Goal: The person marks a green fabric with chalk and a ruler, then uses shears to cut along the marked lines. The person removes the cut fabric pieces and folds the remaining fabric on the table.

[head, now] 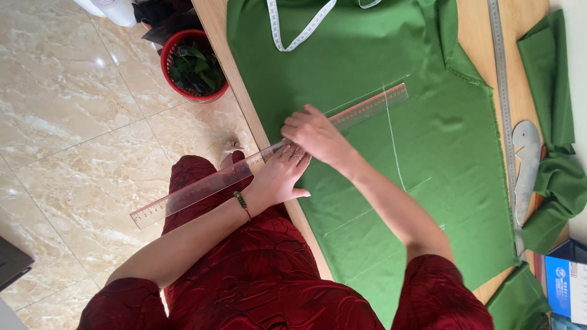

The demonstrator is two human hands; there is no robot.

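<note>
A long clear ruler (195,192) with red markings lies slantwise across green cloth (367,55) spread on a wooden table (244,104); one end sticks out over the floor. My left hand (278,174), with a ring and a beaded bracelet, presses flat on the ruler at the table's edge. Just beyond it, my right hand (315,134) rests on the ruler with curled fingers; whether it also holds something small is hidden. White chalk lines (394,140) cross the cloth near the ruler's far end.
A white tape measure (299,36) lies on the cloth's far part. To the right are a long metal ruler (501,73), a curved metal ruler (526,159), folded green cloth (553,79) and a blue box (565,284). A red bucket (194,67) of scraps stands on the tiled floor.
</note>
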